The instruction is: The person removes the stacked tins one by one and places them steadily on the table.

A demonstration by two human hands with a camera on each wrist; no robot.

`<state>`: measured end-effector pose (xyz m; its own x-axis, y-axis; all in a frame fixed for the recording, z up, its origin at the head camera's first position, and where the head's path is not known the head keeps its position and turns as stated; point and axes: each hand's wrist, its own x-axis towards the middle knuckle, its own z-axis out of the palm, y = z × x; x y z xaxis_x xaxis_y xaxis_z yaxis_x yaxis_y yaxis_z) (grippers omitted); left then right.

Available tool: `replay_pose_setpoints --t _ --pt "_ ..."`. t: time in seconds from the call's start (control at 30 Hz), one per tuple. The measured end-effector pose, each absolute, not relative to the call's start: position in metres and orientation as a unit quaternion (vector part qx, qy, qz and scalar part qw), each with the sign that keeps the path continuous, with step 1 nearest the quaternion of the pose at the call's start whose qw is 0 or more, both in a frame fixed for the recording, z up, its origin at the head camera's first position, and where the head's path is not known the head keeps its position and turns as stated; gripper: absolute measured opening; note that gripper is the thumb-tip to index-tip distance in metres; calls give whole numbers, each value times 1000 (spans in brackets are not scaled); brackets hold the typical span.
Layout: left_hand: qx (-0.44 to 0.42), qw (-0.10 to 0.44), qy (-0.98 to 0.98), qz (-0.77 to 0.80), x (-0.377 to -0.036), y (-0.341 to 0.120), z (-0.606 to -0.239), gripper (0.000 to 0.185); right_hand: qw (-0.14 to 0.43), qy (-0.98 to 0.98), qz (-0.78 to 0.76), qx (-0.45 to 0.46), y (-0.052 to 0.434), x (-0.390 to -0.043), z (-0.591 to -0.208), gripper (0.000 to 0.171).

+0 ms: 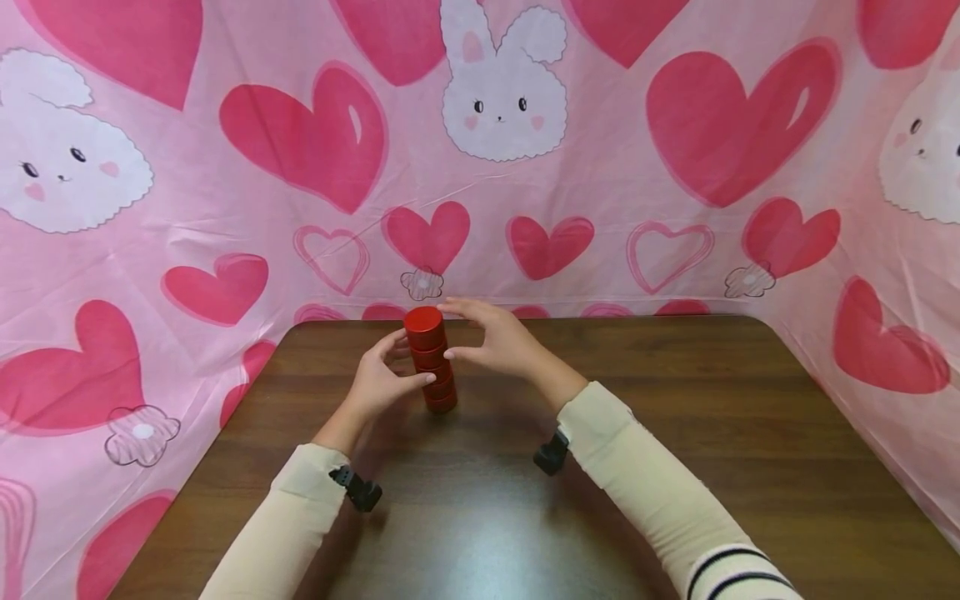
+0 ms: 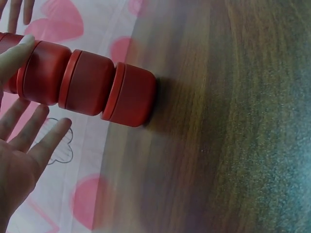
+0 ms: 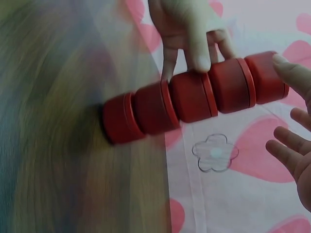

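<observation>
Both hands bracket a leaning stack of red lidded tins (image 1: 431,360) on the desk (image 1: 675,433), as if steadying it: left hand (image 1: 378,382) touches it with its thumb, fingers relaxed; right hand (image 1: 495,337) is open, fingertips at the top.

No legible text or labels anywhere.

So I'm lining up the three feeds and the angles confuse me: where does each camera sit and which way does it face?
Head: on the person's head, facing forward and down at the table; shows both sleeves, left hand and right hand beside the red stack.
Left wrist: on the left wrist, facing sideways at the stack; left fingers show.
Right wrist: opposite side; right fingers show, left hand behind.
Shared: the stack and table appear in all views.
</observation>
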<state>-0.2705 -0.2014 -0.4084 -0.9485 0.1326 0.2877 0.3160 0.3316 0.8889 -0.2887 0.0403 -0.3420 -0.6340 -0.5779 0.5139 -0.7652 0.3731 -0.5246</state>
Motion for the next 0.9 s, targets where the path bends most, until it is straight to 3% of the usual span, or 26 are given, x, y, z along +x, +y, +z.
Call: replay_pose_setpoints --t 0.2,0.33,0.9 --pt "-132 77 -811 -565 -270 -200 -408 76 93 -790 456 400 27 -291 -342 62" --pt "-135 76 -814 -560 -261 -196 -396 72 93 -787 466 394 22 -291 -343 61" --pt "-134 70 -804 -575 -267 -200 -406 69 95 -767 523 359 4 -292 -349 51"
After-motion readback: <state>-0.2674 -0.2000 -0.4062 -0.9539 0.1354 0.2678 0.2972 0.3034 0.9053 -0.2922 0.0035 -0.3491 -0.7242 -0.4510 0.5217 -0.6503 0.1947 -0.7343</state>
